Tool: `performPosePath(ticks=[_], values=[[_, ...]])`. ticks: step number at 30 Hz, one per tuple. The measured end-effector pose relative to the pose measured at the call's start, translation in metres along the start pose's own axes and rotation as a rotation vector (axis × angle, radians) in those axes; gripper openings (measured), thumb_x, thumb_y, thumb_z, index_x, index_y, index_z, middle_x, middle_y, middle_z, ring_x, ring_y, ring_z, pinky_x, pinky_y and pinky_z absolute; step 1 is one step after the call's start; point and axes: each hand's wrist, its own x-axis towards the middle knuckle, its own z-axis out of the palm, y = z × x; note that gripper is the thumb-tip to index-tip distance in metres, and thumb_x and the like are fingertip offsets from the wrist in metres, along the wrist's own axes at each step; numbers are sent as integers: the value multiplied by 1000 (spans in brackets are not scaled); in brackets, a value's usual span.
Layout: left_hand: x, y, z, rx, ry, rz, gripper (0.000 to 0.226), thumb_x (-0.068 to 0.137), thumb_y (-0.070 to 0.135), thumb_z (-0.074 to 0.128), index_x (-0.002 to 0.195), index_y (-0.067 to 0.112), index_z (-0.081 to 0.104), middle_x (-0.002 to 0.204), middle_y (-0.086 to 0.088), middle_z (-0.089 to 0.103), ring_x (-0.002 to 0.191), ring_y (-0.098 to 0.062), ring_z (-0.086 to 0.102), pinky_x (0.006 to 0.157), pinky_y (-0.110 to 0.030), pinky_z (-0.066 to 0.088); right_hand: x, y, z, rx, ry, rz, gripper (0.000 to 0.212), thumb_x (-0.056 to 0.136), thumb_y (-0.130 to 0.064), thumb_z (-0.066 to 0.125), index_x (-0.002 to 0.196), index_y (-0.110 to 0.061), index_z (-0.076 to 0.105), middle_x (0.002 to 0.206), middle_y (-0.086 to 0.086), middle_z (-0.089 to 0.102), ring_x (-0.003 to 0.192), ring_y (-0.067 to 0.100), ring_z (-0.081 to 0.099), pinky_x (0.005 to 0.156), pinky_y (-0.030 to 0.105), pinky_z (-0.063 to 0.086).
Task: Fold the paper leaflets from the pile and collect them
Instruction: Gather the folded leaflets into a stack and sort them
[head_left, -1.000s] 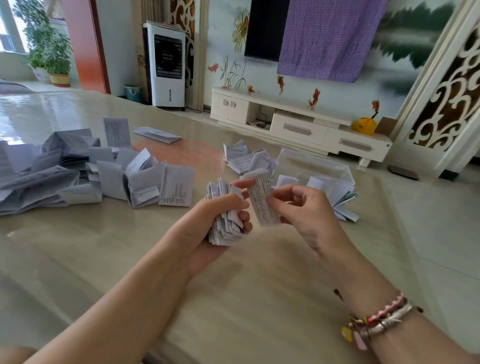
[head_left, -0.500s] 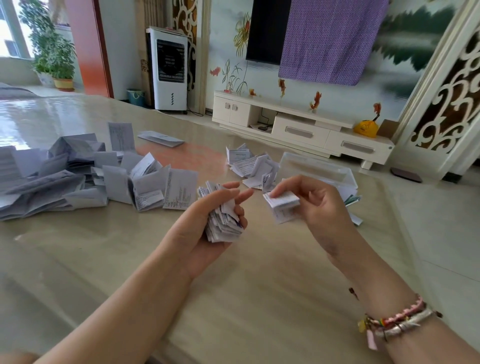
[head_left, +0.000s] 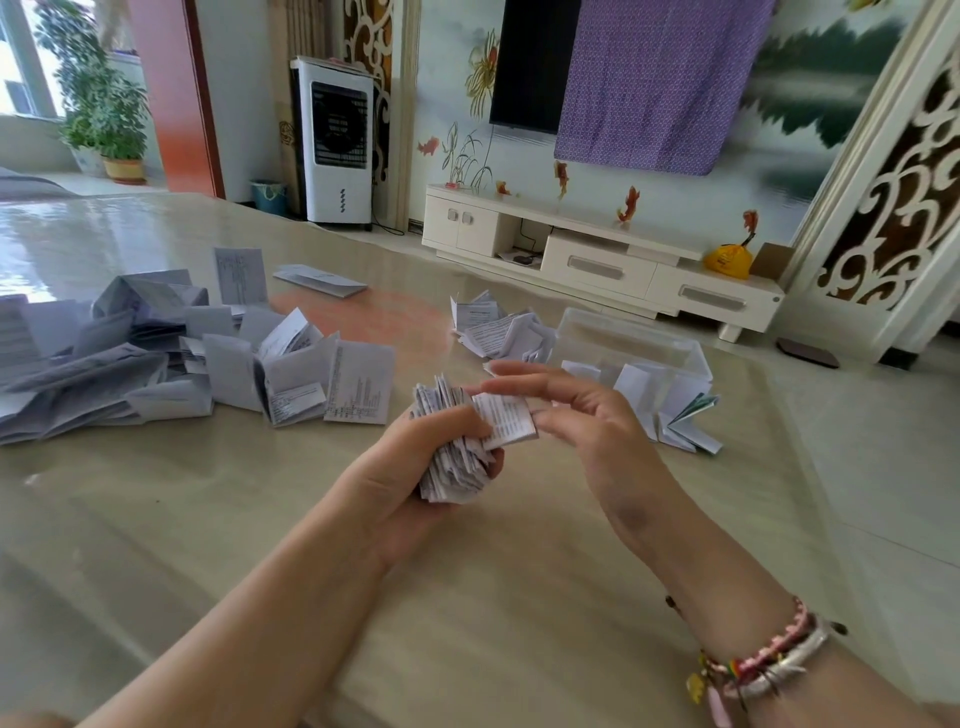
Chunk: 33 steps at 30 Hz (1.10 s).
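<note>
Here, the left hand (head_left: 415, 467) is clamped around a thick wad of small folded white leaflets (head_left: 457, 447). The right hand (head_left: 587, 415), fingers spread, presses one more folded leaflet (head_left: 506, 420) against it from three o'clock; the unfolded pile (head_left: 130, 353) lies at ten o'clock.

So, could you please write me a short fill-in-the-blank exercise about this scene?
1. The left hand grips a bundle of folded leaflets, and the right hand presses ____ more leaflet against it.
2. The pile of unfolded leaflets lies on the ____ side of the table.
3. The bracelets sit on the ____ wrist.

Missing words: one; left; right
</note>
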Motion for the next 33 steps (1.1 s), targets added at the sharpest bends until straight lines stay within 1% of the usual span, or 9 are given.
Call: performPosePath(ticks=[2, 5, 8, 13, 16, 19, 25, 29, 33], values=[[-1, 1, 2, -15, 10, 9, 16, 86, -6, 48, 97, 3, 56, 70, -11, 62, 55, -15, 56, 46, -21, 49, 3, 4, -7, -33, 32, 16, 42, 91, 3, 42, 103, -20, 75, 113, -14, 69, 115, 0, 55, 103, 27, 39], [1, 0, 1, 34, 46, 42, 24, 85, -6, 52, 107, 2, 57, 72, -12, 63, 55, -16, 58, 45, -21, 48, 10, 13, -20, -82, 114, 25, 38, 90, -4, 47, 99, -28, 74, 118, -20, 64, 119, -2, 50, 99, 30, 39], [4, -2, -2, 83, 95, 70, 30, 83, -8, 54, 111, 4, 58, 74, -12, 64, 57, -19, 59, 42, -21, 46, 24, 33, -38, -399, 324, 8, 33, 79, -19, 44, 85, -38, 71, 122, -20, 55, 127, 9, 39, 108, 39, 30], [9, -5, -6, 54, 126, 64, 30, 83, -11, 53, 111, -3, 58, 95, -20, 69, 75, -22, 69, 66, -30, 59, 41, 58, -47, -848, 228, 218, 27, 91, -15, 49, 93, -31, 71, 145, -7, 41, 134, 18, 22, 105, 33, 17], [9, -5, -5, 57, 125, 73, 26, 83, -12, 53, 105, 0, 61, 92, -19, 70, 75, -21, 70, 68, -31, 60, 47, 65, -48, -852, 250, 233, 28, 90, -13, 49, 96, -29, 71, 142, -5, 42, 135, 19, 22, 104, 30, 19], [8, -5, -5, 87, 106, 98, 25, 75, -12, 61, 93, 6, 61, 78, -12, 68, 67, -18, 67, 64, -28, 58, 49, 67, -49, -794, 318, 170, 32, 88, -3, 47, 98, -20, 72, 122, -2, 46, 126, 17, 33, 93, 20, 22], [9, -5, -7, 79, 135, 120, 27, 80, -9, 61, 101, 7, 63, 80, -11, 65, 63, -16, 64, 60, -26, 56, 40, 54, -46, -587, 445, -10, 31, 86, 10, 51, 91, -10, 74, 93, -8, 48, 77, -3, 51, 71, 3, 37], [9, -4, -8, 90, 137, 124, 39, 68, -6, 65, 103, 10, 65, 91, -13, 65, 61, -15, 61, 59, -26, 54, 29, 45, -46, -489, 467, -22, 38, 82, 10, 55, 80, -25, 71, 97, -6, 54, 70, 3, 54, 63, 9, 41], [11, -5, -6, 47, 152, 128, 35, 69, 2, 62, 103, 12, 64, 75, -6, 60, 56, -14, 54, 62, -27, 51, 22, 46, -44, -487, 417, -22, 39, 80, 10, 56, 78, -28, 68, 98, -4, 64, 77, 21, 62, 67, 28, 51]])
